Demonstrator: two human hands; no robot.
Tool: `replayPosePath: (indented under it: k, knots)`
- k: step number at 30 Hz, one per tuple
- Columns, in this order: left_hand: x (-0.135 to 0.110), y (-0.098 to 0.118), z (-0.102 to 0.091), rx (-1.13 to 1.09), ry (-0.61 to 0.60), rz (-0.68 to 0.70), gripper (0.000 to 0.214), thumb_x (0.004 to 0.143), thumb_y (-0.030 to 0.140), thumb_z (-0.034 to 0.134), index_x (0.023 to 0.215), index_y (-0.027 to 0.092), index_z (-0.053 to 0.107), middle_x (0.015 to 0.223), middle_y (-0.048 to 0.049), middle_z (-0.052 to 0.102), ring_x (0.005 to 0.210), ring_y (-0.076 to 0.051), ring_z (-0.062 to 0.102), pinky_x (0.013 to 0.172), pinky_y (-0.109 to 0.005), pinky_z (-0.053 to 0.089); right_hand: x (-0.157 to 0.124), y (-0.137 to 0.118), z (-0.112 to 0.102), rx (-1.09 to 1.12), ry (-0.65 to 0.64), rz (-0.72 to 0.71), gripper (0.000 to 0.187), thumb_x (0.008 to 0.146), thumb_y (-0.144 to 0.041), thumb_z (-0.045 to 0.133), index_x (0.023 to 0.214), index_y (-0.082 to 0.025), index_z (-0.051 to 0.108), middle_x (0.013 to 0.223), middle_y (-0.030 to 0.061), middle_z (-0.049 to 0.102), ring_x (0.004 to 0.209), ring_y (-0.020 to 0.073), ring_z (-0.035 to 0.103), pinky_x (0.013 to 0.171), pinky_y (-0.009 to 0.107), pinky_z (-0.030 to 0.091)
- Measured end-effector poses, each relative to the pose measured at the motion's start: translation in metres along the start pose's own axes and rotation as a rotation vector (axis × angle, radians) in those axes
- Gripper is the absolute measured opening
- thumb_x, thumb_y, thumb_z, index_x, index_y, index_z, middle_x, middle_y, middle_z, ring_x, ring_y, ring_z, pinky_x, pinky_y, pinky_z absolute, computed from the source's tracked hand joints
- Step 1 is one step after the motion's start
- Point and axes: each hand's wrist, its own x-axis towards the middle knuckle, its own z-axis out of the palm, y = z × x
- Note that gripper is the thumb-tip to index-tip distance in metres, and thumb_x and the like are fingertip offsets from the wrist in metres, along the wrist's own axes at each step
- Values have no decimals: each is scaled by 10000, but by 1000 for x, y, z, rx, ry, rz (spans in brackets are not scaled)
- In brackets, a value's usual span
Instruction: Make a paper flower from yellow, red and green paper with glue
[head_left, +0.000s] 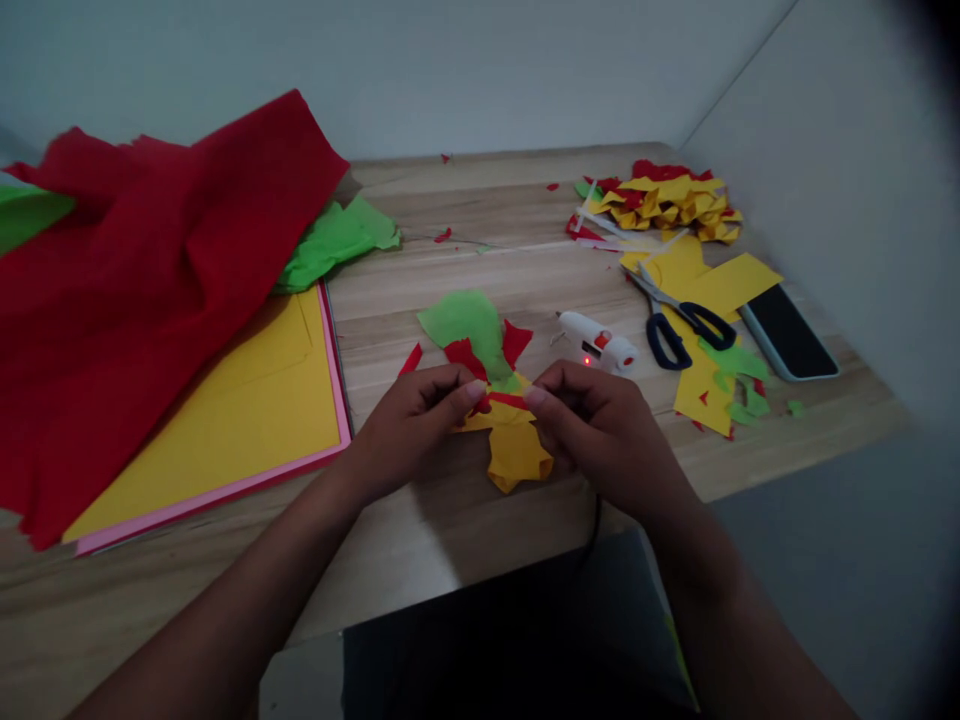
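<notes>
Between my two hands a narrow strip of red crepe paper [509, 400] is stretched out. My left hand [429, 415] pinches its left end, and my right hand [592, 420] pinches the other. Directly below the strip lies a folded yellow paper shape [519, 458] with pointed corners. Just beyond the fingers are a rounded green crepe paper piece [469, 325] and small red scraps [517, 343], partly overlapping. A white glue gun [598, 340] with a lit red light rests beyond my right hand. Parts of the yellow paper are hidden by my fingers.
Scissors with dark handles [675, 325] lie on yellow paper cutoffs at the right, beside a phone [789, 332]. Behind them is a pile of yellow folded shapes [675, 205]. A large red crepe sheet [165, 260] covers yellow sheets [247, 400] at the left.
</notes>
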Motion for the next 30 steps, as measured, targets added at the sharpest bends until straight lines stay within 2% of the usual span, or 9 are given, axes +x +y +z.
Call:
replayPosePath:
  k: [5,9,15,19,21,24,27,30]
  knots:
    - [-2,-5,3,156,41,29,318,914,441,546,727,198,630,674,13,602,651,-146,523,603,-269,397,1,10,4,-207,142,24,263,913,-418,606,757,-208,579,560,-38,538,502,109,476,482,240,328]
    - [-2,-6,3,191,38,29,314,930,446,533,766,198,634,689,14,606,651,-145,518,596,-271,385,2,8,4,-266,87,7,250,913,-405,607,763,-205,591,595,-34,550,537,108,479,502,241,337]
    - [-5,-9,2,115,47,64,357,988,450,450,814,209,646,746,10,631,683,-145,543,646,-280,427,2,-7,1,1,-53,-14,261,899,-405,639,755,-194,588,585,-60,524,493,76,455,470,216,357]
    - [-6,-10,2,-46,89,151,343,994,484,439,1059,243,674,1011,-28,686,846,-168,600,760,-300,474,3,-13,0,156,-136,22,283,889,-418,648,730,-196,573,522,-80,496,410,58,406,399,197,328]
    - [-6,-8,2,-82,30,210,341,1002,465,426,1076,261,689,1084,-34,680,959,-182,605,868,-318,467,4,-15,1,191,-159,46,284,886,-427,648,735,-199,570,502,-87,483,389,57,398,379,189,323]
    - [-5,-8,2,-150,-84,192,339,989,443,464,888,226,704,971,-35,684,904,-175,603,851,-311,461,6,-15,1,179,-136,47,275,881,-414,650,735,-195,569,493,-89,486,386,58,407,375,182,330]
    - [-5,-9,4,-206,-6,97,320,949,445,549,796,193,672,780,-6,627,747,-140,553,716,-264,433,7,-14,1,138,-99,20,269,882,-400,643,733,-190,567,497,-86,497,391,59,421,385,184,329]
    - [-6,-9,5,-189,80,47,335,935,462,559,793,179,668,717,12,583,692,-125,517,669,-252,404,7,-12,-1,53,-52,-10,272,887,-397,635,727,-189,562,507,-79,506,412,62,427,418,198,326]
